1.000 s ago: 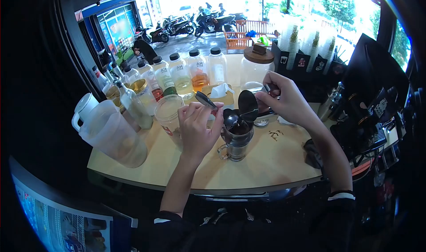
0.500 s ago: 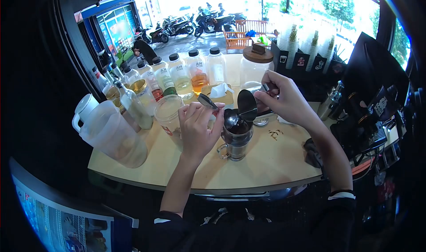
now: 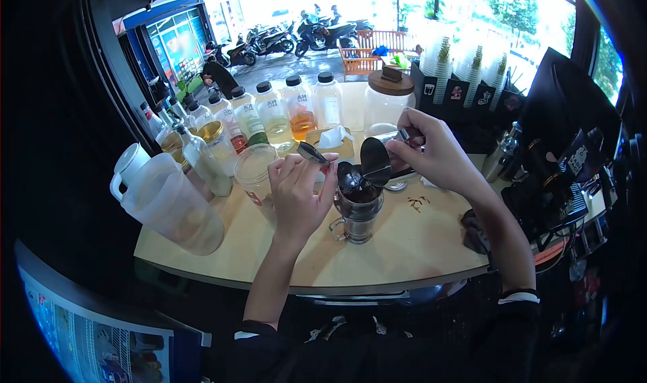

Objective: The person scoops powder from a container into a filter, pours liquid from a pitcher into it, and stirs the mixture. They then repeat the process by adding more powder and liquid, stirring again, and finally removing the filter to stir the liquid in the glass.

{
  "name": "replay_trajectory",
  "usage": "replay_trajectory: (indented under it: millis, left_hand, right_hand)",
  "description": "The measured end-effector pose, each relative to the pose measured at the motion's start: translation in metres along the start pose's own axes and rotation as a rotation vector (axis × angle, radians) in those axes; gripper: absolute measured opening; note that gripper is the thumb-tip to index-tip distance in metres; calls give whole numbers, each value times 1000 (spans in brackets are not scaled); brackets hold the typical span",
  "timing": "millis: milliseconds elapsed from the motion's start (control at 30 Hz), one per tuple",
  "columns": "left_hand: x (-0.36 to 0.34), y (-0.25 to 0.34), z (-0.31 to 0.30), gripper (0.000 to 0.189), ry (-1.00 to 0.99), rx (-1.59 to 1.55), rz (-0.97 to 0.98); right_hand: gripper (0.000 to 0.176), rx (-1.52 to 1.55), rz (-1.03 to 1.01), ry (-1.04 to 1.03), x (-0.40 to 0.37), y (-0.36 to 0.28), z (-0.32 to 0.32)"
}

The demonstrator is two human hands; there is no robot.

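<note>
My left hand [image 3: 298, 193] pinches the handle of a spoon [image 3: 351, 179], whose bowl sits at the mouth of a dark dripper. Higher up, the handle's dark end sticks out past my fingers. My right hand [image 3: 431, 147] grips a dark metal pitcher [image 3: 375, 162] by its handle, tilted over the spoon and dripper. Below, the dripper rests on a glass mug [image 3: 357, 229] with a clear handle. Whether liquid is flowing is hard to tell. Just left of my left hand stands a clear plastic tub [image 3: 256, 170].
A large pitcher [image 3: 175, 204] stands at the left, beside a glass bottle [image 3: 204, 159]. Capped bottles [image 3: 275, 116] line the back, with a wooden-lidded jar [image 3: 389, 110] and a tissue box [image 3: 335, 141]. Brown spills [image 3: 417, 204] mark the counter at the right. A person [image 3: 219, 77] is outside.
The spoon and my left hand have shifted very slightly left and up. The metal pitcher stays tilted in my right hand.
</note>
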State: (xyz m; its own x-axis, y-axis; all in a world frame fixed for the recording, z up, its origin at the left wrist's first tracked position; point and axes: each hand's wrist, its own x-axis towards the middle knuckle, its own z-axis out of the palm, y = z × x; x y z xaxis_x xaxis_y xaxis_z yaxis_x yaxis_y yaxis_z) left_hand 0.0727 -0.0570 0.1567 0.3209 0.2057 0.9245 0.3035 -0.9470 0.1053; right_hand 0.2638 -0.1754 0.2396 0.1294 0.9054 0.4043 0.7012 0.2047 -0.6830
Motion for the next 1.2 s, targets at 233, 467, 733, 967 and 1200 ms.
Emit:
replay_trajectory:
  millis: [233,467,733,967,1200]
  left_hand:
    - [3,0,-7,15,19,34,-32]
    - [2,2,-12,15,20,73,-34]
    - [1,5,-17,16,16,80,-31]
    - [-2,3,-15,17,9,77,-33]
    - [-3,3,-13,15,9,86,-38]
  right_hand:
    - [22,41,19,4,-2,0,0]
    - [21,52,12,18,4,2,8]
    - [23,-74,-78,44,14,9,18]
    - [22,-70,-88,72,17,12,20]
    - [25,-99,-34,114,14,9,13]
